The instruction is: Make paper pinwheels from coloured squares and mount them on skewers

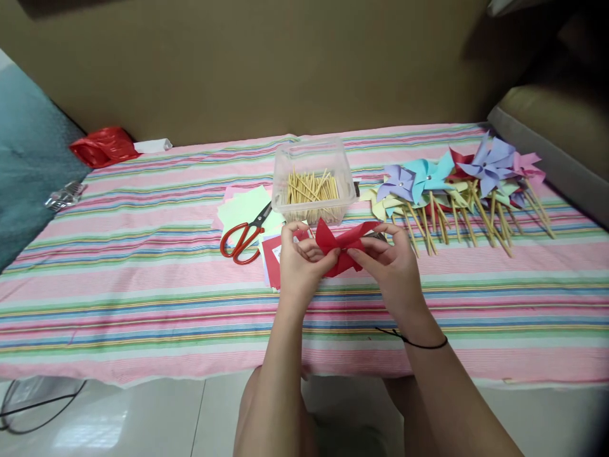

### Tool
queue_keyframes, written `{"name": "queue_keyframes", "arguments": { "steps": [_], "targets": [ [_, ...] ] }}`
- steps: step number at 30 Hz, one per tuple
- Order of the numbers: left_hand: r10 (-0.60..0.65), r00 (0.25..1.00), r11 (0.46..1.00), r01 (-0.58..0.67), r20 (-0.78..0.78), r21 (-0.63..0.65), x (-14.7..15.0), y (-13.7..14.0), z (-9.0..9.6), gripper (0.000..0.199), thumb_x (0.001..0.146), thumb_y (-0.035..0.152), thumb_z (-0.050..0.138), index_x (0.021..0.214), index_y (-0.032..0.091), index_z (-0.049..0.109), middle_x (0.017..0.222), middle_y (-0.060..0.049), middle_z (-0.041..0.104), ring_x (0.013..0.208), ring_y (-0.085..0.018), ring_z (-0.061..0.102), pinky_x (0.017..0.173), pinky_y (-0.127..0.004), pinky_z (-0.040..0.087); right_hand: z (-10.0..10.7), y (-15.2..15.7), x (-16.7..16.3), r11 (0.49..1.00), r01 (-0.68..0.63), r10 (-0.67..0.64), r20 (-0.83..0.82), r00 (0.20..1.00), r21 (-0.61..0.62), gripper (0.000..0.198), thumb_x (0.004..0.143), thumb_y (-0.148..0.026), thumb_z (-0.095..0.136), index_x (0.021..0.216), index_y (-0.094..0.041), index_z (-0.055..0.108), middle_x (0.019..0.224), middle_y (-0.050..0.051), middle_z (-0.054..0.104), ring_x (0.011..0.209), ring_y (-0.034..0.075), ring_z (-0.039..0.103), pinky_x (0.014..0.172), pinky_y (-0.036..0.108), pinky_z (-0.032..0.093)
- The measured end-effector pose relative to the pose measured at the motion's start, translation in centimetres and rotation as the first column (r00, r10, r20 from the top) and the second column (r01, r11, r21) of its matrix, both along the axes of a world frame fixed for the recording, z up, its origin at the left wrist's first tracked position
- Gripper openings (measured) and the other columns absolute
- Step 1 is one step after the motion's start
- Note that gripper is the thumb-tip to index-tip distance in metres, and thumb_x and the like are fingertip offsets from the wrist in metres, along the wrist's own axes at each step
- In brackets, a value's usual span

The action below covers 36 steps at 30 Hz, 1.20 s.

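"Forearms come first. Where's the folded red paper?"

"Between left hand and right hand, equally near, both pinching it; its long axis runs left to right."

"And room?"

"Plastic box just behind, scissors to the left, pinwheels right; striped cloth reaches to its front edge."

Left grip and right grip pinching folded red paper, clear box of sticks, pinwheels

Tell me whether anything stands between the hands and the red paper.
Nothing visible does: the left hand and right hand both pinch the red paper directly, nearer the person than the clear box.
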<state>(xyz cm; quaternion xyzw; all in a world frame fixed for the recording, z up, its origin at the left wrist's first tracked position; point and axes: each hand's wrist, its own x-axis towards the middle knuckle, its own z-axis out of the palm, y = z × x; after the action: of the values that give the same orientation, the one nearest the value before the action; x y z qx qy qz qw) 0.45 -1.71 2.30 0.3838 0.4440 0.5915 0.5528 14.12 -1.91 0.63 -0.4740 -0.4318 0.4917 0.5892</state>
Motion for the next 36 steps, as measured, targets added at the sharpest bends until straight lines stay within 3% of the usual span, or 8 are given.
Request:
{"name": "queue_keyframes", "arguments": {
  "steps": [4,9,15,20,24,36],
  "targets": [
    [-0.037,0.999,0.999,0.036,-0.016,-0.039,-0.1,0.0,-0.2,0.058,0.062,0.015,0.078,0.098,0.026,0.033,0.064,0.007,0.068,0.058,-0.011,0.066,0.060,-0.022,0.051,0.2,0.2,0.3,0.998,-0.031,0.031,-0.010,0.999,-0.051,0.059,0.061,-0.031,0.085,0.103,-0.025,0.044,0.071,-0.004,0.070,0.065,0.017,0.067,0.061,0.030,0.055],
    [-0.066,0.997,0.996,0.064,-0.029,-0.058,-0.3,0.2,-0.5,0.060,0.061,0.018,0.080,0.099,0.025,0.035,0.065,0.006,0.069,0.057,-0.012,0.066,0.060,-0.022,0.051,0.3,0.2,0.5,0.993,-0.101,0.098,-0.044,0.994,-0.065,0.053,0.063,-0.030,0.084,0.099,-0.025,0.045,0.074,-0.001,0.074,0.064,0.017,0.068,0.057,0.028,0.054],
    [-0.100,0.995,0.992,0.102,0.022,-0.078,-0.3,0.2,-0.3,0.059,0.063,0.026,0.082,0.104,0.024,0.040,0.071,0.003,0.071,0.066,-0.015,0.069,0.064,-0.026,0.053,0.2,0.2,0.7,0.995,-0.063,0.060,-0.042,0.997,-0.079,0.054,0.063,-0.033,0.084,0.101,-0.025,0.046,0.076,0.000,0.074,0.066,0.018,0.068,0.057,0.029,0.055],
    [-0.101,0.995,0.993,0.100,-0.009,-0.067,-0.3,0.1,-0.3,0.059,0.061,0.021,0.084,0.104,0.023,0.044,0.077,0.001,0.073,0.069,-0.017,0.070,0.065,-0.027,0.055,0.2,0.3,0.8,0.995,-0.047,0.047,-0.006,0.999,-0.093,0.053,0.063,-0.033,0.084,0.100,-0.025,0.046,0.069,-0.003,0.071,0.055,0.014,0.062,0.049,0.024,0.048],
    [-0.105,0.994,0.992,0.102,-0.033,-0.068,-0.4,0.2,-0.3,0.063,0.056,0.019,0.086,0.104,0.023,0.047,0.072,0.001,0.073,0.066,-0.018,0.071,0.064,-0.027,0.055,0.2,0.3,0.7,0.991,-0.071,0.066,-0.052,0.996,-0.109,0.056,0.061,-0.031,0.085,0.100,-0.024,0.046,0.073,-0.002,0.074,0.057,0.014,0.063,0.052,0.025,0.050],
    [0.149,0.967,0.982,-0.120,0.205,-0.149,-1.2,0.5,-0.5,0.063,0.051,0.020,0.088,0.099,0.019,0.048,0.078,-0.003,0.074,0.065,-0.018,0.071,0.065,-0.032,0.056,0.0,0.4,0.7,0.994,-0.074,0.061,-0.148,0.987,-0.085,0.038,0.081,-0.040,0.071,0.110,-0.024,0.053,0.083,0.002,0.077,0.078,0.019,0.072,0.074,0.033,0.055]
  ]
}}
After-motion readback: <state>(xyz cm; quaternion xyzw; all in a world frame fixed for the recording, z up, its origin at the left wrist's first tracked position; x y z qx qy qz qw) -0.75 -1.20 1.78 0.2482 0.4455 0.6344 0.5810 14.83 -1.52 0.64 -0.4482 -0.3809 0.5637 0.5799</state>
